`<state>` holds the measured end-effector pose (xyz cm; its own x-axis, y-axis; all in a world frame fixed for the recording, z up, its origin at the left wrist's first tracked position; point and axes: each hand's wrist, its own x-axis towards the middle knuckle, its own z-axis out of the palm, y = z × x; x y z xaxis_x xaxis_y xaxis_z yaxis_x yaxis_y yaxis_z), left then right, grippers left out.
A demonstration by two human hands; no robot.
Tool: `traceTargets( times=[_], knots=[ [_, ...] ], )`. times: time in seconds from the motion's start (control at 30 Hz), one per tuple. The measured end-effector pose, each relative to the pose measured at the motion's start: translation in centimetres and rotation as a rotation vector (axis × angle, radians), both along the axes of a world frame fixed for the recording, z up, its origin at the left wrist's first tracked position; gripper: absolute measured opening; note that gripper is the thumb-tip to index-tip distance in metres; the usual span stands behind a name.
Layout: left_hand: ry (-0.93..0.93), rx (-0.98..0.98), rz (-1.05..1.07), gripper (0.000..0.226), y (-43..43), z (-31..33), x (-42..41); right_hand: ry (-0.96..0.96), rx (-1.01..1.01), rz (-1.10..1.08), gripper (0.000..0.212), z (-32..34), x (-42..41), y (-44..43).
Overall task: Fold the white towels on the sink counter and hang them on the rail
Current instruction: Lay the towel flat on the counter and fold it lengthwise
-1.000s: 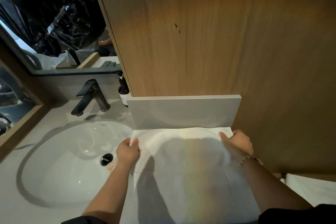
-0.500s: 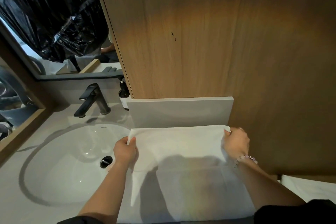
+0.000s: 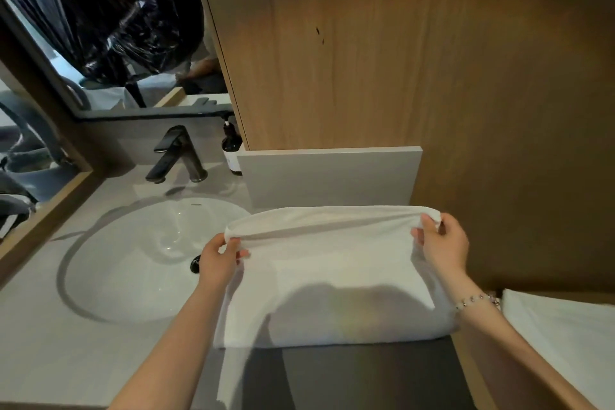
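A white towel (image 3: 336, 280) lies on the grey sink counter (image 3: 43, 353), right of the basin and in front of the grey backsplash. Its far edge is lifted off the counter and doubled toward me, sagging between my hands. My left hand (image 3: 218, 260) pinches the towel's far left corner. My right hand (image 3: 442, 245) pinches the far right corner. A second white towel (image 3: 559, 339) lies at the lower right, beyond the counter's end. No rail is in view.
A round white basin (image 3: 143, 260) with a dark drain lies left of the towel. Behind it stand a dark faucet (image 3: 179, 156) and a dark soap bottle (image 3: 232, 150). A mirror (image 3: 100, 27) fills the upper left. A wooden wall panel (image 3: 432, 60) rises directly behind the backsplash.
Both hands have lifted the towel's far edge off the counter and drawn it toward me, doubling the towel over itself. The near edge now lies at the counter's front.
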<state>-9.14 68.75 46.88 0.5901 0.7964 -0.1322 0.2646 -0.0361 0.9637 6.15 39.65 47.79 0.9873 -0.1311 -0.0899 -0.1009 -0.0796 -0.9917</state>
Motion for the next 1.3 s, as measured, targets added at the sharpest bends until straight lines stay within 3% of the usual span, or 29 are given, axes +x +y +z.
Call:
traceTargets(
  times=[0.1,0.27,0.6,0.63,0.73,0.8,0.9,1.03,1.1,1.17,1.23,1.3],
  knots=[
    [-0.044,0.003,-0.019,0.012,-0.8,0.1,-1.8,0.096,0.148,0.053,0.005,0.3,-1.5,-1.1],
    [-0.08,-0.069,-0.048,0.021,-2.1,-0.2,-4.4,0.096,0.036,0.083,0.023,-0.1,-3.8,-3.2],
    [-0.064,-0.229,-0.213,0.023,-1.7,-0.7,-7.6,0.205,0.002,0.278,0.014,-2.9,-5.6,-7.7],
    [-0.064,-0.237,-0.265,0.025,-1.7,-0.5,-7.9,0.226,0.046,0.296,0.021,-3.1,-5.5,-8.1],
    [-0.004,-0.271,-0.434,0.027,-1.2,-0.8,-8.9,0.263,0.182,0.332,0.091,-3.9,-5.1,-9.1],
    [0.15,-0.151,-0.527,0.021,-0.7,-1.2,-9.9,0.262,0.182,0.36,0.106,-4.7,-4.8,-9.8],
    [0.289,0.153,-0.597,0.011,0.0,-2.0,-11.0,0.191,-0.03,0.444,0.092,-4.0,-4.9,-10.4],
    [0.312,0.338,-0.653,0.03,0.0,-1.7,-11.1,0.209,-0.185,0.533,0.009,-3.0,-4.7,-10.5],
    [0.416,0.414,-0.644,0.031,-0.2,-1.2,-10.9,0.217,-0.19,0.525,0.032,-3.1,-4.4,-10.5],
    [0.511,0.355,-0.568,0.026,-0.4,-0.5,-10.7,0.25,-0.138,0.456,0.043,-2.7,-4.5,-9.9],
    [0.503,0.192,-0.494,0.022,-1.6,0.2,-10.4,0.293,-0.185,0.426,0.03,-2.2,-4.8,-8.9],
    [0.542,0.154,-0.42,0.035,-3.5,0.2,-9.9,0.278,-0.385,0.461,0.024,-2.5,-5.0,-8.1]
  ],
)
